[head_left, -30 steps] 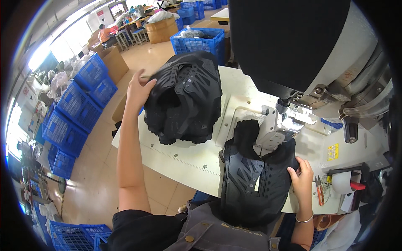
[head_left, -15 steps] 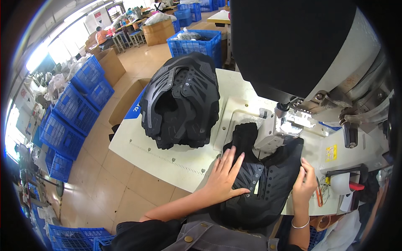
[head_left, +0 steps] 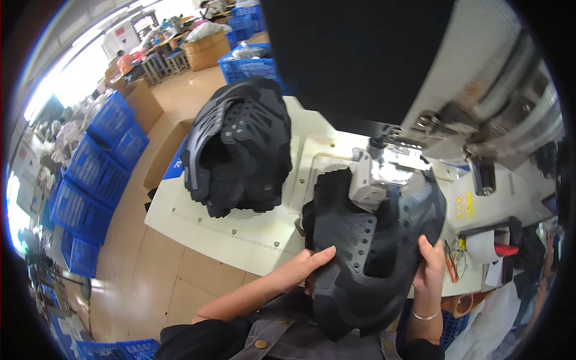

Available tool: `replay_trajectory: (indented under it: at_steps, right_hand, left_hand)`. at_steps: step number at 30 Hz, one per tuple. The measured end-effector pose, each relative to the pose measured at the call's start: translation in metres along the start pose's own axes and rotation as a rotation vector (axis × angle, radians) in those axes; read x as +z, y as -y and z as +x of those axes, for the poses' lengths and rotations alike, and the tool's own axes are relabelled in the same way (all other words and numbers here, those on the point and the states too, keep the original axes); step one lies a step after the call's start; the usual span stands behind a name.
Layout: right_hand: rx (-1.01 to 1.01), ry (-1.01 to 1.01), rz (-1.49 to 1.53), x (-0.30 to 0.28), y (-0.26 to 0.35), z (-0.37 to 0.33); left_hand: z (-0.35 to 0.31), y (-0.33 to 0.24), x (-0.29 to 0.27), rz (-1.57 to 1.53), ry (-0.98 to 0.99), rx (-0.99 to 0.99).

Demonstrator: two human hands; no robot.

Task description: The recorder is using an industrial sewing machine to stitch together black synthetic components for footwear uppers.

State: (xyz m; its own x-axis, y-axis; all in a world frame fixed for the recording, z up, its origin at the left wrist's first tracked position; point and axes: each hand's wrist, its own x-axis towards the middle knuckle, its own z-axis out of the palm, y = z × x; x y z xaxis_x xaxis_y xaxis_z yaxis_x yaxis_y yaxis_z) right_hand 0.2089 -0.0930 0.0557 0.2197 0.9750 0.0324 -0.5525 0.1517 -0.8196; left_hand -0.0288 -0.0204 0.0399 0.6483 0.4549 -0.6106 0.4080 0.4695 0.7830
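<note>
Black shoe upper [head_left: 375, 294] across the near edge of a white sewing table [head_left: 162, 210], in front of the body, with the opening upward, between two bare hands. Left hand [head_left: 306, 264] gripping the upper's left side, with the thumb on the outer face and the fingers mostly hidden beneath. Right hand [head_left: 429, 264] closed on the right side, with the thumb over the edge and the fingers partly out of sight; thin bangle [head_left: 426, 315] at the wrist. To each side of the opening, a row of eyelets; toward the body, smooth raised panels.

At the far end of the upper, a post-bed sewing machine [head_left: 360, 66] with a broad black head; collar parts to the left and right of its white post [head_left: 365, 183]. Contact with the post not possible to tell; needle area partly lost in glare.

On the table to the left, well apart from the held upper, a stack of similar black uppers [head_left: 255, 165]. Along the near edge, a printed measuring scale [head_left: 255, 240]. To the right, orange-handled snips [head_left: 451, 264]. On the floor at left, a slanting row of blue plastic crates [head_left: 84, 186]; in the background, a cardboard carton [head_left: 207, 47].
</note>
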Motion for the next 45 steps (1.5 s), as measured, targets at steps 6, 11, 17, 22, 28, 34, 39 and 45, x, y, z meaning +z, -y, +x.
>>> replay_trajectory:
  at_steps: [6, 11, 17, 22, 28, 34, 39, 45]
  right_hand:
    - [-0.05, -0.01, 0.016, 0.01, 0.006, 0.013]
    - [-0.135, -0.054, 0.011, 0.019, 0.014, 0.017]
    - [-0.302, -0.227, -0.089, 0.019, 0.006, 0.025]
    - [-0.128, -0.254, 0.024, 0.012, 0.009, 0.027]
    - [-0.033, -0.248, 0.047, 0.008, 0.009, 0.03]
    - [-0.061, -0.199, 0.052, 0.015, 0.021, 0.034]
    - [-0.112, -0.167, -0.005, 0.009, 0.019, 0.029]
    - [-0.202, -0.122, -0.23, 0.022, 0.014, 0.003]
  left_hand:
    - [-0.009, -0.036, 0.017, -0.528, 0.102, 0.667]
    - [-0.013, -0.065, 0.012, -0.407, 0.074, 0.702]
    - [-0.001, -0.077, 0.021, -0.483, -0.088, 0.76]
    - [0.001, -0.077, 0.021, -0.397, -0.072, 0.804]
    - [0.005, -0.08, 0.023, -0.43, -0.085, 0.821]
    - [0.007, -0.082, 0.02, -0.356, -0.05, 0.808]
    - [0.008, -0.081, 0.018, -0.332, -0.04, 0.812]
    - [0.012, -0.067, 0.022, -0.14, -0.275, 0.875]
